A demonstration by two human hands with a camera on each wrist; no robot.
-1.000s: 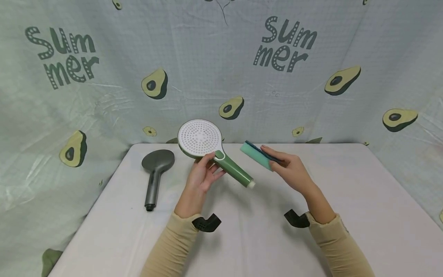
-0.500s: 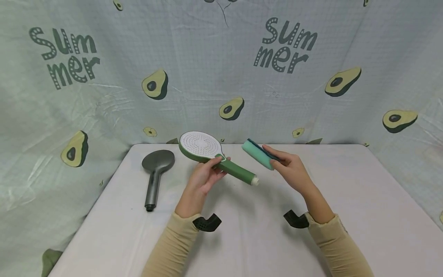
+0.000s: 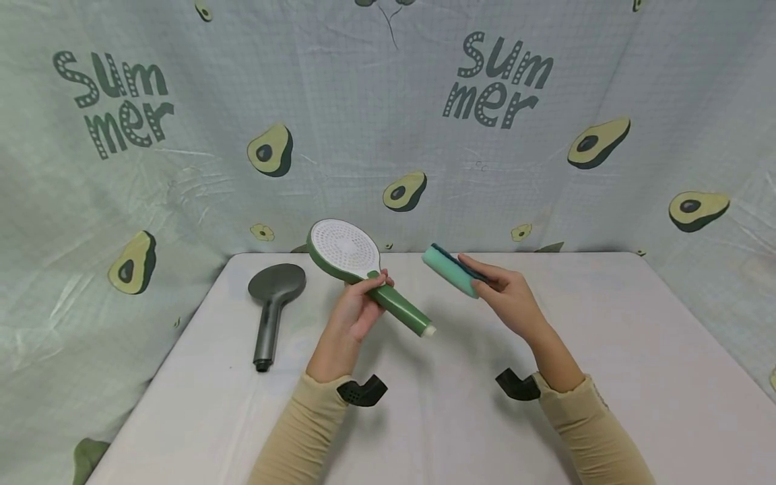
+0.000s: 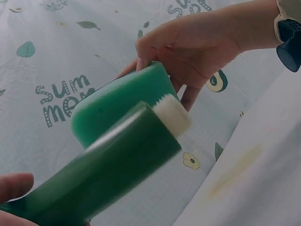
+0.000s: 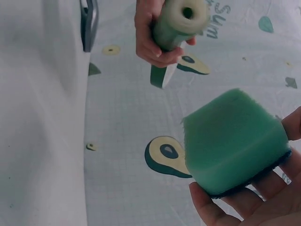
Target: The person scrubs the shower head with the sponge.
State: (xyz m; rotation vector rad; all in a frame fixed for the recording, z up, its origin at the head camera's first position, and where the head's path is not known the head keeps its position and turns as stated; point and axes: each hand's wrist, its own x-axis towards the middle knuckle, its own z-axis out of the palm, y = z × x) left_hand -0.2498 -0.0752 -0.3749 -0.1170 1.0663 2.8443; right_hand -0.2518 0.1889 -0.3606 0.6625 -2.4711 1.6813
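Observation:
My left hand (image 3: 358, 311) grips a green shower head (image 3: 397, 308) at the neck, above the table, its white perforated face tilted upward and its handle angled down to the right. In the left wrist view the threaded white end (image 4: 173, 115) of the handle shows close up. Over on the right, my right hand (image 3: 512, 300) pinches a sponge (image 3: 450, 271) with a light green foam side and a dark scouring layer. Thumb and fingers hold that sponge by its edges in the right wrist view (image 5: 230, 141). A gap separates the sponge from the shower head.
A dark grey shower head (image 3: 273, 313) lies on the white table (image 3: 485, 431) to the left. Behind the table hangs a pale curtain (image 3: 351, 87) printed with avocados and lettering. Each wrist carries a black camera mount (image 3: 362, 391).
The left hand has turned the green shower head, tipping its face back and then swinging its handle end down and left. Its fingers now wrap the neck more fully. The right hand barely moved.

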